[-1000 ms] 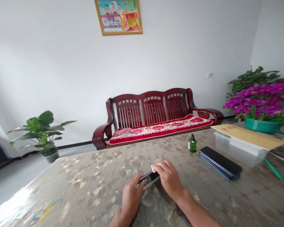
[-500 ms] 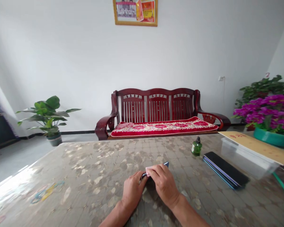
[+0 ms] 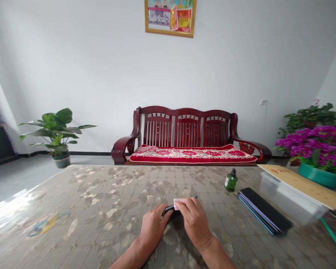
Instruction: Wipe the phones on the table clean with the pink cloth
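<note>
A dark phone [image 3: 172,207] lies on the patterned table [image 3: 100,201] in front of me. My left hand [image 3: 152,228] grips its near left end with curled fingers. My right hand [image 3: 195,223] lies over the phone with its fingers pressing a small pink cloth [image 3: 178,202] onto the screen. Only the phone's left edge and its far right corner show between my hands.
A small green bottle [image 3: 231,181] stands to the right, with a stack of dark phones [image 3: 264,210] beside it. A clear plastic box [image 3: 291,196] under a tan envelope [image 3: 306,186] and purple flowers [image 3: 319,144] fill the right side. A red wooden bench [image 3: 187,139] stands beyond the table.
My view has swung left and up slightly. My right hand and the pink cloth have slid left along the phone, uncovering its far right corner. My left hand keeps its hold.
</note>
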A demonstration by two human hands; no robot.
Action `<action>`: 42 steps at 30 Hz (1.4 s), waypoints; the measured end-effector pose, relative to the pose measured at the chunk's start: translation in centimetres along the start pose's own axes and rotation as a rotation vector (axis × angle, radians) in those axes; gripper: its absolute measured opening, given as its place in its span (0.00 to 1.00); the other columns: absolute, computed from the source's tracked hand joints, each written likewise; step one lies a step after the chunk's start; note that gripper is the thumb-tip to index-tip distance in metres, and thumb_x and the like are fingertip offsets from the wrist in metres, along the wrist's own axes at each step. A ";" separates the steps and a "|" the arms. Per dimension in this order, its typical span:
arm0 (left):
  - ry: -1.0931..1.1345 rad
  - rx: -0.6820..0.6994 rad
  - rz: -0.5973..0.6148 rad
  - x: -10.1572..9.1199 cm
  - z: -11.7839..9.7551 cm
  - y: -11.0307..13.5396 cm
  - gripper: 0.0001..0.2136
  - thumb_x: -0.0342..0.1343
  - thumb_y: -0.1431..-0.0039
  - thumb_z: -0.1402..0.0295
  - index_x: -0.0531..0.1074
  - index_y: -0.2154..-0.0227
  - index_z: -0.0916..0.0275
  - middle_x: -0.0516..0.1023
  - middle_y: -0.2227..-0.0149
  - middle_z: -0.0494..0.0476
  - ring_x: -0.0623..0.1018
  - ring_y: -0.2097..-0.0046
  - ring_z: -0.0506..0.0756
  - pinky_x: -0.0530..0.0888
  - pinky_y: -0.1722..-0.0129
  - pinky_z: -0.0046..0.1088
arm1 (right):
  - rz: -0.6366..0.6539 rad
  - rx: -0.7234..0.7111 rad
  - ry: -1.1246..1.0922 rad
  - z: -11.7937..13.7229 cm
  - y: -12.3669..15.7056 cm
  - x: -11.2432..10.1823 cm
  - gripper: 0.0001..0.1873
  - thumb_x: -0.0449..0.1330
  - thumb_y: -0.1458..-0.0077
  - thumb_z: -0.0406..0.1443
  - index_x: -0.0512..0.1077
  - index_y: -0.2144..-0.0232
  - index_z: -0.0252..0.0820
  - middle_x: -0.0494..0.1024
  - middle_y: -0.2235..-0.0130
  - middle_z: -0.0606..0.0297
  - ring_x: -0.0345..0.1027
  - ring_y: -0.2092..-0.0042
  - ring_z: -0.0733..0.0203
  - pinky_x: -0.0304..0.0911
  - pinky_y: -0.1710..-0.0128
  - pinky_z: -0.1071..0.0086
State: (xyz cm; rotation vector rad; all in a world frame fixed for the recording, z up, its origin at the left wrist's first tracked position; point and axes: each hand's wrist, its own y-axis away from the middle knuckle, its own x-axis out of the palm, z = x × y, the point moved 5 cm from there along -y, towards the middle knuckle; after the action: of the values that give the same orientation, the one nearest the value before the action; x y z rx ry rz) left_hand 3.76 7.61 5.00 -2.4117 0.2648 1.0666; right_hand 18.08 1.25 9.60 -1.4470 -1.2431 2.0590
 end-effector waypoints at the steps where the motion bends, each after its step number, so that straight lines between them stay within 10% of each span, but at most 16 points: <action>1: -0.006 -0.007 -0.002 0.1 0.2 0.0 0.07 0.52 0.36 0.65 0.76 0.62 0.56 0.81 0.65 0.49 0.79 0.62 0.53 0.67 0.63 0.23 | 0.001 0.016 0.010 -0.5 0.0 -0.1 0.12 0.54 0.38 0.29 0.73 0.55 0.46 0.76 0.61 0.64 0.66 0.60 0.61 0.63 0.58 0.67; 7: -0.031 -0.027 -0.005 0.5 1.0 -0.2 0.08 0.52 0.36 0.65 0.76 0.64 0.57 0.80 0.66 0.50 0.79 0.62 0.54 0.67 0.64 0.23 | -0.051 0.157 0.110 -4.5 0.6 -1.2 0.15 0.50 0.38 0.26 0.73 0.58 0.45 0.74 0.65 0.63 0.66 0.62 0.59 0.63 0.60 0.65; 16: -0.015 -0.029 0.007 0.1 0.2 -0.2 0.09 0.51 0.37 0.64 0.76 0.64 0.57 0.80 0.67 0.51 0.79 0.64 0.53 0.67 0.65 0.23 | 0.023 0.036 0.026 -0.9 0.1 0.2 0.12 0.56 0.39 0.29 0.73 0.55 0.46 0.76 0.61 0.64 0.66 0.61 0.60 0.63 0.59 0.67; 24: -0.039 -0.046 0.019 0.6 0.9 -0.3 0.08 0.52 0.37 0.64 0.76 0.67 0.58 0.80 0.69 0.50 0.79 0.65 0.53 0.66 0.67 0.23 | -0.039 0.182 0.130 -5.8 1.0 -1.2 0.15 0.51 0.38 0.27 0.72 0.54 0.46 0.75 0.65 0.63 0.67 0.63 0.58 0.64 0.61 0.64; 34: -0.023 -0.020 0.008 0.3 0.3 -0.1 0.10 0.50 0.37 0.63 0.76 0.67 0.59 0.80 0.69 0.51 0.79 0.66 0.53 0.66 0.67 0.24 | 0.002 0.039 0.008 -1.4 0.4 0.0 0.13 0.53 0.37 0.29 0.73 0.56 0.46 0.75 0.62 0.64 0.67 0.60 0.60 0.64 0.59 0.66; 42: -0.005 0.006 0.023 0.3 0.2 0.1 0.10 0.49 0.37 0.63 0.76 0.64 0.57 0.81 0.66 0.51 0.80 0.63 0.54 0.69 0.64 0.23 | -0.044 0.189 0.153 -5.4 0.8 -1.1 0.14 0.53 0.40 0.25 0.73 0.59 0.45 0.73 0.65 0.64 0.66 0.63 0.59 0.62 0.61 0.66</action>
State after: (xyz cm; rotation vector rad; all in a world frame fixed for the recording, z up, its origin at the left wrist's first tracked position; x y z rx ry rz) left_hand 3.81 7.62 4.65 -2.4058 0.2943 1.0797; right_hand 23.50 2.50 9.08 -1.4457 -0.9843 1.9381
